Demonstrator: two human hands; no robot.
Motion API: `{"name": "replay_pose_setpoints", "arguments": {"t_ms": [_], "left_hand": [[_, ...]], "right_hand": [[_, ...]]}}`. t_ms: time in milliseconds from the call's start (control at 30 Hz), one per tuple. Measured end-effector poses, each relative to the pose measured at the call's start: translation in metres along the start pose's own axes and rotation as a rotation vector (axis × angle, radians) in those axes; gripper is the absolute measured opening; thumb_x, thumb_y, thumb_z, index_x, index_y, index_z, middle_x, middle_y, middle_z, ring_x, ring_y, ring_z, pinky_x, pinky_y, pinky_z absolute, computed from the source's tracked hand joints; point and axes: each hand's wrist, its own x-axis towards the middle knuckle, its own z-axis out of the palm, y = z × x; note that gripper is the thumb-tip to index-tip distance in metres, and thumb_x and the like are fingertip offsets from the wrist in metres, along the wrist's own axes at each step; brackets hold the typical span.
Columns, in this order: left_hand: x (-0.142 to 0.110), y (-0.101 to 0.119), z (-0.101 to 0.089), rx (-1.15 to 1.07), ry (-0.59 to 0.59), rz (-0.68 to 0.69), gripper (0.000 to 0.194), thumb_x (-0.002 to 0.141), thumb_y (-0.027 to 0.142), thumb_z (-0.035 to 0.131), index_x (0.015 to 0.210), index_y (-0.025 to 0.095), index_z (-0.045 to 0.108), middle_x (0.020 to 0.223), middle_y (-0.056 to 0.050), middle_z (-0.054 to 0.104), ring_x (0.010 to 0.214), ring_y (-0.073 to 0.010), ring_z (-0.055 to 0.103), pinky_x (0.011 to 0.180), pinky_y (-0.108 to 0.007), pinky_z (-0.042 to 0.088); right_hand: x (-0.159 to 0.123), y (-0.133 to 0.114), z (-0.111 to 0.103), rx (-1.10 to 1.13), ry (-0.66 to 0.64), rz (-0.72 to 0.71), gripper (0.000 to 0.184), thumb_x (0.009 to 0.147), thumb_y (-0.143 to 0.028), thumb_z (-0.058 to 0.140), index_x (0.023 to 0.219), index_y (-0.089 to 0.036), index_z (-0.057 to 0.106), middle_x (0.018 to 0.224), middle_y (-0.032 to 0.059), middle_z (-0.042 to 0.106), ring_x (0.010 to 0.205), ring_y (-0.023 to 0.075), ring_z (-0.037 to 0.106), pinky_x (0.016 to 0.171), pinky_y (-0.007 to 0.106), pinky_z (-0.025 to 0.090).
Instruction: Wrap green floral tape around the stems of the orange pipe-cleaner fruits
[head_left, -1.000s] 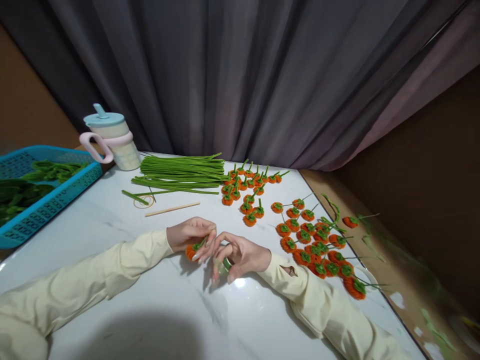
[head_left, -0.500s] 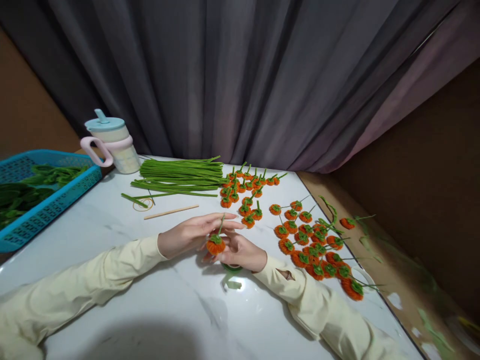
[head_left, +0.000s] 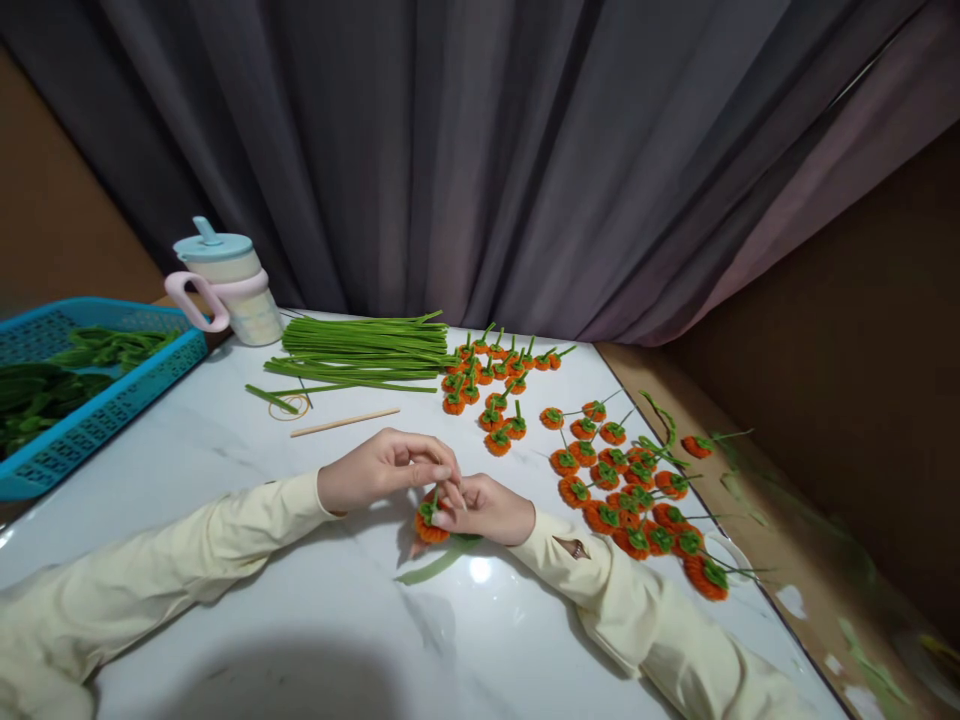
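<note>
A pipe-cleaner persimmon [head_left: 431, 524], orange with a green leafy top, is held just above the white tabletop by my right hand [head_left: 487, 507]. Its thumb presses near the green top. My left hand [head_left: 394, 470] is closed from above, thumb and fingertips pinched together where the thin stem rises. The stem is mostly hidden by the fingers. Beneath the hands, a strip of green tape [head_left: 435, 566] lies on the table, partly covered by my right hand.
Several similar persimmons [head_left: 574, 490] fill the right side, others the back. Green pipe cleaners [head_left: 367, 350] lie behind my left hand with a wooden stick [head_left: 345, 423] and rubber bands [head_left: 288, 405]. A tumbler [head_left: 225, 280] and blue basket [head_left: 105, 430] stand left.
My left hand has gone from stretched fingers to a pinch at the stem. The persimmon has dropped slightly in my right hand, and more green tape shows beneath.
</note>
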Motion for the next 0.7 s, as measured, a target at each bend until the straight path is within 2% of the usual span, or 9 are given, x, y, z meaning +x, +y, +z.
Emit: {"name": "replay_pose_setpoints", "arguments": {"t_ms": [133, 400, 533, 700], "left_hand": [[0.0, 0.002, -0.002, 0.239, 0.065, 0.117, 0.021, 0.083, 0.033, 0.061, 0.078, 0.014, 0.068, 0.083, -0.006, 0.065, 0.082, -0.0173, 0.059, 0.071, -0.026, 0.046], [-0.004, 0.017, -0.007, 0.775, 0.041, 0.344, 0.023, 0.088, 0.029, 0.055, 0.073, 0.017, 0.067, 0.082, -0.006, 0.066, 0.082, -0.0178, 0.058, 0.082, -0.031, 0.036], [-0.006, 0.027, -0.011, 1.021, -0.155, 0.471, 0.02, 0.092, 0.022, 0.046, 0.079, 0.016, 0.061, 0.071, -0.005, 0.064, 0.086, -0.02, 0.057, 0.083, -0.034, 0.029], [-0.012, 0.044, -0.014, 1.312, -0.333, 0.52, 0.026, 0.092, 0.019, 0.039, 0.073, 0.017, 0.056, 0.07, -0.006, 0.061, 0.082, -0.0197, 0.054, 0.081, -0.035, 0.028]], "right_hand": [[-0.002, 0.002, -0.001, 0.006, -0.043, 0.042, 0.038, 0.063, -0.041, 0.077, 0.079, -0.011, 0.061, 0.08, 0.0035, 0.065, 0.077, 0.0141, 0.063, 0.077, 0.029, 0.048], [-0.001, 0.002, -0.001, 0.042, -0.011, 0.078, 0.037, 0.06, -0.03, 0.08, 0.087, -0.011, 0.065, 0.081, 0.0025, 0.068, 0.072, 0.0111, 0.063, 0.075, 0.025, 0.048], [-0.001, 0.004, -0.001, -0.01, 0.012, 0.104, 0.038, 0.058, -0.031, 0.081, 0.086, -0.011, 0.065, 0.079, 0.0013, 0.068, 0.068, 0.0099, 0.062, 0.073, 0.024, 0.048], [-0.001, 0.008, -0.002, -0.011, 0.016, 0.109, 0.037, 0.058, -0.03, 0.081, 0.084, -0.011, 0.064, 0.078, 0.0009, 0.068, 0.067, 0.0092, 0.061, 0.071, 0.023, 0.046]]}}
